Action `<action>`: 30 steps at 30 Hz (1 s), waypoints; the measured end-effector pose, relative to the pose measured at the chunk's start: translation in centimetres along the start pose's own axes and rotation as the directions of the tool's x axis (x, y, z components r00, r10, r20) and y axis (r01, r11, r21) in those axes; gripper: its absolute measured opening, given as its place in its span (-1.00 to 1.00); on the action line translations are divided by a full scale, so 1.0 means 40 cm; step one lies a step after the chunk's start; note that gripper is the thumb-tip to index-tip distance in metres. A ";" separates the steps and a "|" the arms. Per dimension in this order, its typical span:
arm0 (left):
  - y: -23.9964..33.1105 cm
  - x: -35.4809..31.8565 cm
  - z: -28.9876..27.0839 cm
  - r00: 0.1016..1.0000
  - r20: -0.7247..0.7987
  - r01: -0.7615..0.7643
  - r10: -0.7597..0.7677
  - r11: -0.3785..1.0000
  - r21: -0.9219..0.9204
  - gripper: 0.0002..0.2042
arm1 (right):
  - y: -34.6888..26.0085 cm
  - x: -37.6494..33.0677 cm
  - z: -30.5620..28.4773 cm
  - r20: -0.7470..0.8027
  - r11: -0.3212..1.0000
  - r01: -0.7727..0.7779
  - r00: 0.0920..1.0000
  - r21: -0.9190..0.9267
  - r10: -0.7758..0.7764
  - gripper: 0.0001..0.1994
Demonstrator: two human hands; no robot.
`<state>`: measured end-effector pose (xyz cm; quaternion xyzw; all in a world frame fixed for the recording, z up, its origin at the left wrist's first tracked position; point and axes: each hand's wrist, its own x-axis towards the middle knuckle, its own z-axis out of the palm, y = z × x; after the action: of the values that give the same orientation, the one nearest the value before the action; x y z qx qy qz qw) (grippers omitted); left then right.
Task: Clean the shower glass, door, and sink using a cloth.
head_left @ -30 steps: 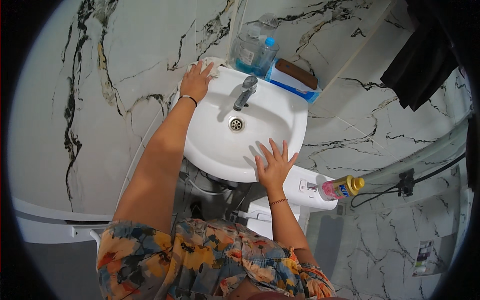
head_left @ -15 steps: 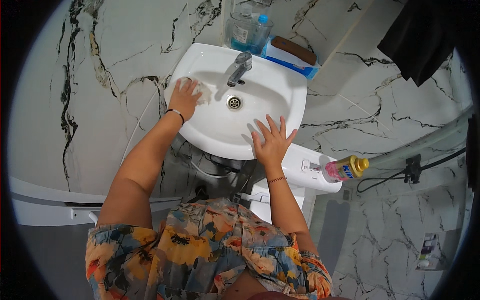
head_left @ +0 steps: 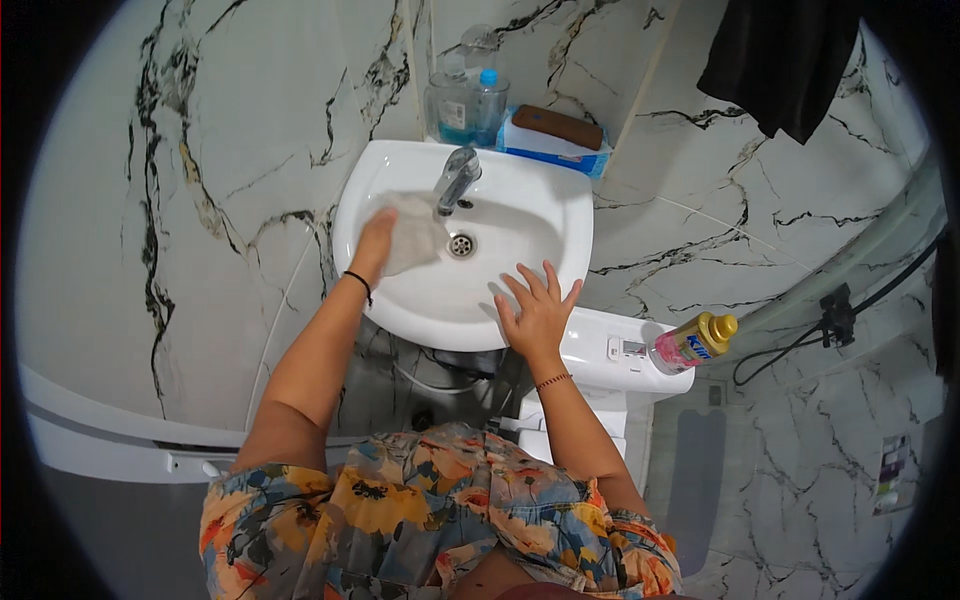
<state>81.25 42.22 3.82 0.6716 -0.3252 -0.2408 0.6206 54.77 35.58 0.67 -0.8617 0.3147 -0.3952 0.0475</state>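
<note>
A pale, thin cloth (head_left: 416,240) hangs from my left hand (head_left: 375,245) over the left side of the white sink (head_left: 577,200). That hand is closed on the cloth's edge, its fingers slightly smeared by motion. The cloth's lower part spreads toward the metal drain (head_left: 461,246), below the chrome faucet (head_left: 460,178). At the sink's front right rim rests my right hand (head_left: 537,318), fingers stretched and spread, holding nothing.
Behind the sink stand a clear container with blue liquid (head_left: 453,110), a blue-capped bottle (head_left: 490,105) and a blue-white box (head_left: 555,155) bearing a brown object (head_left: 558,128). A yellow-capped bottle (head_left: 695,342) stands on the toilet tank (head_left: 590,345) at right.
My left hand has lifted the cloth from the sink's left inner wall; it now hangs more spread out, nearer the drain. My right hand stays at the rim. The view has shifted.
</note>
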 end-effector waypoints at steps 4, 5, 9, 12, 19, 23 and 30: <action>0.153 0.054 0.004 0.945 -0.002 -0.325 0.326 0.941 -0.092 -0.58 | -0.004 -0.002 -0.007 -0.007 1.000 0.005 1.000 0.012 -0.005 -0.72; 0.186 0.063 0.020 0.945 0.005 -0.326 0.328 0.941 -0.095 -0.58 | -0.001 -0.003 -0.010 -0.005 1.000 0.002 1.000 0.012 -0.002 -0.73; 0.213 0.125 0.108 0.891 0.329 -0.376 0.313 0.915 0.148 -0.60 | -0.007 -0.003 -0.008 0.004 1.000 -0.002 1.000 0.030 0.002 -0.73; 0.252 0.156 0.139 0.862 0.442 -0.333 0.250 0.935 0.122 -0.62 | 0.001 -0.005 -0.010 0.013 1.000 -0.018 1.000 0.022 0.018 -0.74; 0.139 0.240 0.148 0.941 0.308 -0.075 0.138 0.976 -0.206 -0.62 | -0.005 -0.001 -0.010 0.014 1.000 -0.022 1.000 0.019 0.021 -0.74; 0.059 0.213 0.162 0.972 0.189 -0.033 0.139 0.879 -0.476 -0.67 | -0.005 -0.001 -0.002 0.009 0.999 -0.016 1.000 0.033 0.016 -0.75; 0.073 0.187 0.038 0.980 -0.090 -0.188 0.175 0.968 -0.168 -0.70 | -0.005 -0.005 -0.002 -0.007 0.999 -0.014 1.000 0.030 0.014 -0.75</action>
<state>84.79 35.64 7.14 0.5902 -0.3395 -0.1855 0.7085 54.72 35.86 0.64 -0.8572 0.3150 -0.4026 0.0619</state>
